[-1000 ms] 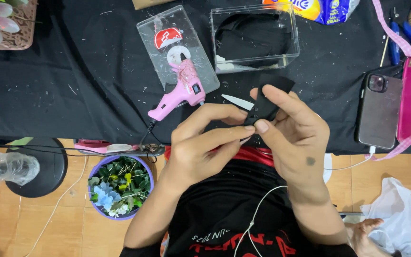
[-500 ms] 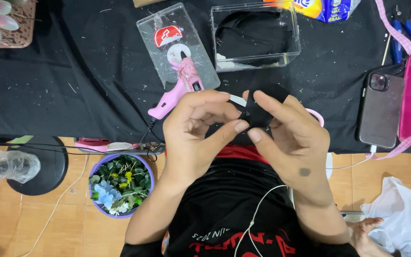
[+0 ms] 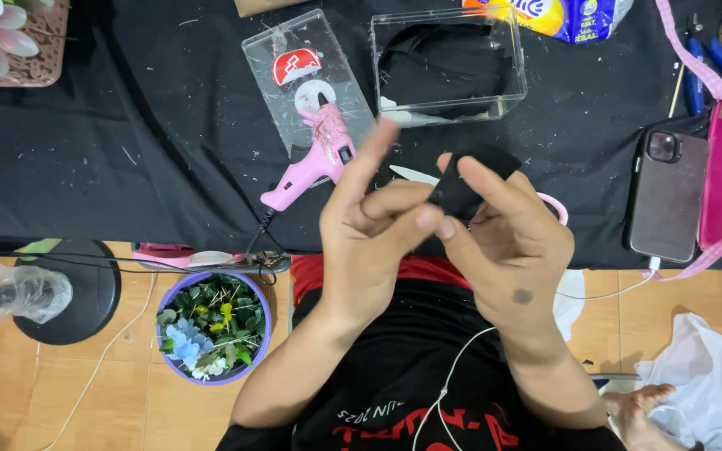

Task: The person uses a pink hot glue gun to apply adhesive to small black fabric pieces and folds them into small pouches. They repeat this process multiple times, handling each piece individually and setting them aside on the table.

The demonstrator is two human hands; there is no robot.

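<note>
Between both hands' fingers (image 3: 428, 219), black piece (image 3: 465, 188)

Black tee w/ red print, bare forearms.

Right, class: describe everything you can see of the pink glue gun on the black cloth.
The pink glue gun lies on its side on the black cloth, its front end resting on a clear plastic lid and its grip pointing down-left. The body looks like glossy plastic, with stringy glue residue near the front. A dark cord runs from the grip toward the table edge. Neither the left hand nor the right hand touches it.
</note>
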